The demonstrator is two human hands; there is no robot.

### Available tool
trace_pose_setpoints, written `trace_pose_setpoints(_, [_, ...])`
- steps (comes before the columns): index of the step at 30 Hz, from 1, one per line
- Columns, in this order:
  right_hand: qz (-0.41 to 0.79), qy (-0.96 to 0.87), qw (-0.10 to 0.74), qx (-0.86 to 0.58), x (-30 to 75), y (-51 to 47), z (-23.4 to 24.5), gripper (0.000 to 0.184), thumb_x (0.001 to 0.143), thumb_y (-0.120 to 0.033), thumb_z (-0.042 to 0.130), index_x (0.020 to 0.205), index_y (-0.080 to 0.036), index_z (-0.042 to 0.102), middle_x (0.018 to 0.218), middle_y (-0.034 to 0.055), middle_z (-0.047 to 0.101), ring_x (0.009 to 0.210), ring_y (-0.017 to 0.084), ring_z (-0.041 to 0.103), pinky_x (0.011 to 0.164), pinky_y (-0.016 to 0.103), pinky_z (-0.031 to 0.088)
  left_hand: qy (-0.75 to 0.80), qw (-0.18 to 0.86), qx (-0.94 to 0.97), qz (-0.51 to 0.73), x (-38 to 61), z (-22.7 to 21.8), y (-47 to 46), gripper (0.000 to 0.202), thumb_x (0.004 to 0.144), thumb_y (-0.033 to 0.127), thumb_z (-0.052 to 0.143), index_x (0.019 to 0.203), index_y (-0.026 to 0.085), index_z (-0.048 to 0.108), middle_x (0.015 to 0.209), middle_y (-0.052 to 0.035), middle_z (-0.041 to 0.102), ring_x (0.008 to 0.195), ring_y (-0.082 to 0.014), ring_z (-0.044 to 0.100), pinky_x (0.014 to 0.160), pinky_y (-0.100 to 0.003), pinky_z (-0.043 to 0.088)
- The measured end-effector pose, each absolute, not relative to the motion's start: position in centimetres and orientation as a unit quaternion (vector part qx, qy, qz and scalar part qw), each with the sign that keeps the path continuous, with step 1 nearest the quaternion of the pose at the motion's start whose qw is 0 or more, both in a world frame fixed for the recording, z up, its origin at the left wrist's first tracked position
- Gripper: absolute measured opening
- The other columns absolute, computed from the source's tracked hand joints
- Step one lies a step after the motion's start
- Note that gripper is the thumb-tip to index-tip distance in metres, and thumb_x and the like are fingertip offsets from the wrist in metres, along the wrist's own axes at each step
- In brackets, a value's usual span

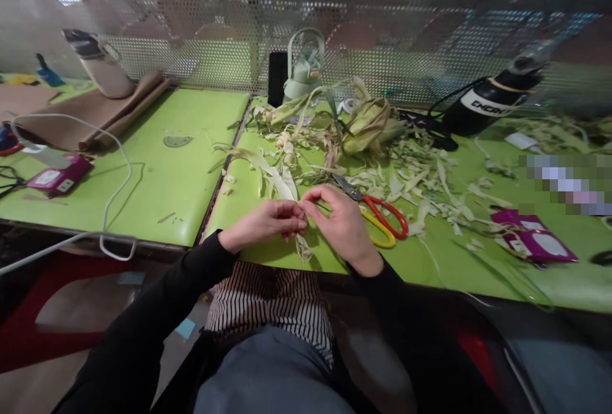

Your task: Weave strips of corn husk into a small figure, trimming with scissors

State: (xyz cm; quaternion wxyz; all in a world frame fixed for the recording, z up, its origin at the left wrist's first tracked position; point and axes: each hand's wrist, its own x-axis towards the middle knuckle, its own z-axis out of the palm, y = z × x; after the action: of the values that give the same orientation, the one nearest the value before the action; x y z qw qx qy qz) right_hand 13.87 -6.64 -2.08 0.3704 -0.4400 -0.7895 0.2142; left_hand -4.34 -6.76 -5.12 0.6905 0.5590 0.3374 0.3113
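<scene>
A pale strip of corn husk [280, 179] runs from the table into my fingers, and its frayed end hangs below them. My left hand [275, 219] is closed around the husk with bent fingers. Thumb and fingertips of my right hand [340, 226] pinch at the same spot, touching the left fingertips; the exact bit between them is too small to make out. Beside my right hand lie scissors [382, 215] with one red and one yellow handle. Behind them are a bundle of dried husks [368, 125] and many torn husk pieces [406, 178].
At the back stand a pale green bottle [302, 79], a black phone [276, 79], a black bottle [492, 101] and a cream bottle [108, 69] on brown paper [52, 122]. Purple boxes lie left [60, 176] and right [535, 235]. A white cable [127, 171] loops over the left table.
</scene>
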Motion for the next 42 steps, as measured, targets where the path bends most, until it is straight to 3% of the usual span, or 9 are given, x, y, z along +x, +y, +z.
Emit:
trace_pose_setpoints(3, [0.116, -0.791, 0.401, -0.447, 14.2, -7.3, -2.4, 0.014, 0.090, -0.037, 0.063, 0.090, -0.024, 0.062, 0.102, 0.0077, 0.065, 0.101, 0.026, 0.059, 0.090, 0.044, 0.045, 0.334, 0.694, 0.524, 0.363, -4.5, -5.0, -6.8, 0.026, 0.079, 0.033, 0.073, 0.085, 0.014, 0.057, 0.076, 0.0005, 0.066, 0.059, -0.0057, 0.055, 0.059, -0.022, 0.045])
trace_pose_setpoints(8, [0.218, -0.800, 0.328, -0.452, 15.2, -8.8, -3.8, 0.018, 0.092, -0.040, 0.060, 0.088, -0.023, 0.064, 0.088, 0.0048, 0.066, 0.086, 0.022, 0.062, 0.077, 0.037, 0.048, 0.341, 0.689, 0.504, 0.395, -4.7, -5.0, -6.8, 0.027, 0.077, 0.031, 0.076, 0.084, 0.014, 0.056, 0.073, 0.0024, 0.063, 0.059, -0.0053, 0.054, 0.059, -0.021, 0.044])
trace_pose_setpoints(13, [0.219, -0.798, 0.338, -0.449, 15.3, -9.3, -4.4, 0.015, 0.094, -0.034, 0.057, 0.085, -0.022, 0.062, 0.083, 0.0040, 0.064, 0.082, 0.020, 0.060, 0.075, 0.035, 0.047, 0.373, 0.675, 0.498, 0.398, -4.5, -5.2, -6.9, 0.024, 0.077, 0.026, 0.076, 0.082, 0.014, 0.056, 0.068, 0.0054, 0.058, 0.058, -0.0051, 0.053, 0.061, -0.022, 0.044])
trace_pose_setpoints(19, [0.220, -0.790, 0.351, -0.451, 15.0, -8.4, -4.7, 0.020, 0.096, -0.032, 0.053, 0.111, -0.023, 0.063, 0.105, 0.0082, 0.065, 0.091, 0.021, 0.063, 0.077, 0.036, 0.051, 0.360, 0.685, 0.504, 0.384, -4.6, -5.0, -6.9, 0.027, 0.075, 0.031, 0.078, 0.080, 0.014, 0.058, 0.073, 0.0022, 0.063, 0.061, -0.0059, 0.054, 0.062, -0.022, 0.044])
trace_pose_setpoints(22, [0.226, -0.800, 0.351, -0.432, 14.7, -8.0, -4.7, 0.013, 0.095, -0.030, 0.054, 0.097, -0.022, 0.065, 0.098, 0.0067, 0.067, 0.091, 0.021, 0.063, 0.079, 0.036, 0.050, 0.356, 0.689, 0.503, 0.383, -4.7, -4.9, -7.0, 0.028, 0.074, 0.032, 0.078, 0.080, 0.014, 0.058, 0.074, 0.0016, 0.064, 0.060, -0.0058, 0.053, 0.062, -0.023, 0.043])
trace_pose_setpoints(27, [0.240, -0.786, 0.360, -0.442, 14.4, -8.5, -4.3, 0.010, 0.092, -0.029, 0.058, 0.085, -0.021, 0.059, 0.086, 0.0046, 0.063, 0.074, 0.017, 0.059, 0.067, 0.032, 0.049, 0.371, 0.669, 0.513, 0.390, -4.8, -5.1, -6.9, 0.025, 0.075, 0.029, 0.076, 0.082, 0.014, 0.057, 0.072, 0.0033, 0.059, 0.060, -0.0063, 0.053, 0.063, -0.023, 0.043])
trace_pose_setpoints(31, [0.238, -0.812, 0.350, -0.401, 14.5, -8.8, -4.2, 0.007, 0.090, -0.026, 0.060, 0.084, -0.022, 0.059, 0.090, 0.0057, 0.065, 0.087, 0.021, 0.061, 0.080, 0.037, 0.050, 0.376, 0.642, 0.538, 0.395, -4.9, -5.5, -7.0, 0.020, 0.078, 0.027, 0.072, 0.084, 0.014, 0.058, 0.075, 0.0020, 0.059, 0.066, -0.0077, 0.054, 0.066, -0.024, 0.045])
trace_pose_setpoints(35, [0.299, -0.777, 0.369, -0.413, 14.4, -8.6, -4.4, 0.011, 0.093, -0.027, 0.054, 0.102, -0.023, 0.059, 0.114, 0.0087, 0.066, 0.102, 0.022, 0.063, 0.085, 0.038, 0.051, 0.372, 0.507, 0.667, 0.398, -4.9, -5.5, -7.8, 0.009, 0.085, 0.022, 0.063, 0.089, 0.016, 0.058, 0.085, -0.0004, 0.063, 0.078, -0.0101, 0.059, 0.076, -0.024, 0.047])
trace_pose_setpoints(42, [0.410, -0.707, 0.341, -0.464, 13.7, -7.7, -5.1, 0.021, 0.092, -0.034, 0.056, 0.107, -0.021, 0.060, 0.096, 0.0059, 0.073, 0.090, 0.020, 0.070, 0.081, 0.033, 0.054, 0.395, 0.085, 0.849, 0.340, -5.1, -6.6, -9.1, 0.011, 0.094, 0.015, 0.047, 0.090, 0.018, 0.056, 0.084, -0.0007, 0.067, 0.069, -0.0098, 0.062, 0.058, -0.018, 0.046])
